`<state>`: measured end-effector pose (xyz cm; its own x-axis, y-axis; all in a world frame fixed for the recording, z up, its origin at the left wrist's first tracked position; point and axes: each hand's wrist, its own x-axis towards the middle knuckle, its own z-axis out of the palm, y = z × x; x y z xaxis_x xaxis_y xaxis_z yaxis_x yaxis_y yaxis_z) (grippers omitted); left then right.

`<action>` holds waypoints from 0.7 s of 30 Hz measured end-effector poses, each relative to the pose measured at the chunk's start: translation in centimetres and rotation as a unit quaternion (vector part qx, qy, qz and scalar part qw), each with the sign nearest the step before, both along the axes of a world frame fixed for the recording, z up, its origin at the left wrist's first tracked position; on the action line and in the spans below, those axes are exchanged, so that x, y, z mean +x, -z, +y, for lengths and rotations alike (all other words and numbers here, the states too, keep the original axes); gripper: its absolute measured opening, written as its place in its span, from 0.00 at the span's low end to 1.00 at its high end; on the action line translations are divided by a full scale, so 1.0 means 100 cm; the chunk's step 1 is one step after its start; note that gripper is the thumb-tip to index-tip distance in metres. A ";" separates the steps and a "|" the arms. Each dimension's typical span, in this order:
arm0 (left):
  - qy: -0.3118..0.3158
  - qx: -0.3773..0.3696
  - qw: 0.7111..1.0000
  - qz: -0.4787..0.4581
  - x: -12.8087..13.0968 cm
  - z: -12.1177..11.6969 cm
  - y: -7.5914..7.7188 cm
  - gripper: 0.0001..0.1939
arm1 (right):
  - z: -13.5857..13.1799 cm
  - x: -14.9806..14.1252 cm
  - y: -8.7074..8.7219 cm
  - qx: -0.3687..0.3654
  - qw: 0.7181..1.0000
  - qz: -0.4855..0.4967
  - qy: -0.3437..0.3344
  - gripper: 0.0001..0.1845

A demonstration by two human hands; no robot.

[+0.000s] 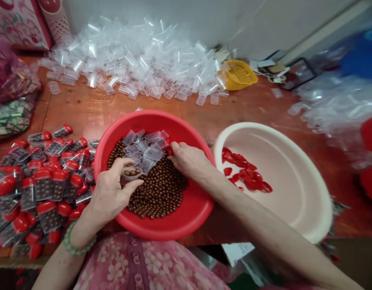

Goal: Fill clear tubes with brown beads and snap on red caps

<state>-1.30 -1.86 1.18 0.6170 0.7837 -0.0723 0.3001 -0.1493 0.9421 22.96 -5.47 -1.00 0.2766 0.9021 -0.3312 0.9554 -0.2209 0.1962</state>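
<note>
Clear plastic tube [131, 173] holding brown beads [157, 189], pinched by the left hand [109, 193] over a red basin [186, 135]. Right hand [190, 159]: narrowed fingers touch empty tubes [143, 151]; any grip is unclear. Tilting risks spilling beads. White basin [231, 135] lies just right; capped tubes [44, 185] crowd left.

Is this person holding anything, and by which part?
The left hand grips a small clear plastic tube of brown balls around its body, between thumb and fingers. The right hand is at a red cap; whether it holds it cannot be told.
</note>
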 end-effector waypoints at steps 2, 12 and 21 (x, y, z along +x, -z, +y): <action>0.002 -0.041 0.999 -0.026 0.002 0.001 -0.001 0.12 | 0.004 -0.003 0.006 -0.002 1.000 -0.007 -0.005 0.13; 0.013 -0.209 0.969 -0.132 -0.003 0.008 -0.003 0.12 | -0.017 0.000 -0.021 0.198 0.979 0.042 0.017 0.13; -0.001 -0.260 0.955 -0.146 0.000 0.008 -0.005 0.15 | -0.034 -0.054 -0.045 0.291 0.759 0.582 0.010 0.02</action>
